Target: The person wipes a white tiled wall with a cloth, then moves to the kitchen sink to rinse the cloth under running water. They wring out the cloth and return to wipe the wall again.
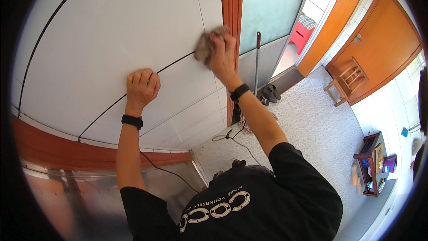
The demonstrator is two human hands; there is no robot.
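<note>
My right hand (222, 57) presses a crumpled, greyish-brown cloth (204, 47) to the white tiled wall (100, 40), beside a reddish-brown door frame (231, 13). The cloth is slightly blurred. Lower on the wall and to the left, my left hand (143, 85) rests with its fingers curled into a fist. A thin black line (175, 63) crosses the tiles, passing behind both hands. Whether it is a joint or a cable I cannot tell. Each wrist wears a black band.
Below the wall lies a shiny metal surface (100, 201) with a dark cable (167, 173) over it. A mop handle (257, 63) stands by a frosted glass door (267, 13), near dark shoes (271, 93). A wooden chair (347, 82) and a small shelf (366, 164) stand farther right.
</note>
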